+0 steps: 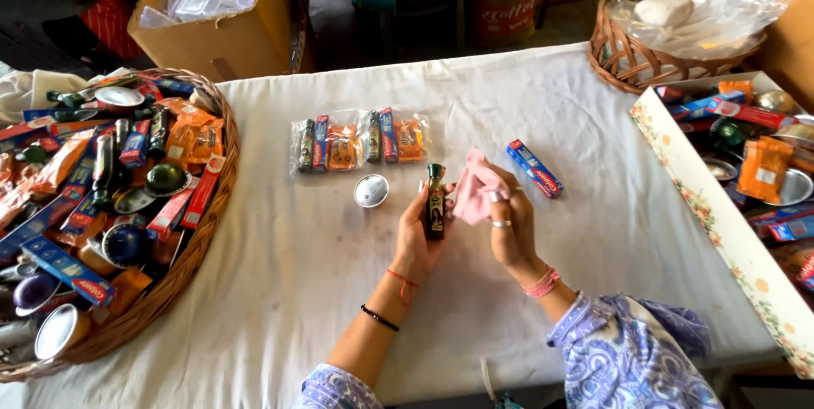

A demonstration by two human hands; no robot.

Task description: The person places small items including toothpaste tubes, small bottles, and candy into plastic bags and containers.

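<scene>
Evidently light, slippery, breakable: small dark glass bottle [435, 203] clamped mid-body in left hand [417, 235] fingers; right hand [509, 222] fingers pinching soft pink cloth [475, 191]

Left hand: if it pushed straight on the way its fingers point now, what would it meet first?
The left hand holds a small dark bottle upright, fingers pointing away from the person. Straight on, it would probably first meet the clear packet of sachets and tubes; the round silver lid lies just left of that line.

Two clear plastic kit packs [360, 142] lie side by side above my hands, orange sachets inside. Blue-red carton [535, 168] just right of my right hand [509, 222]. Bottle [435, 202] in my left hand [417, 235] w/ dark label.
</scene>
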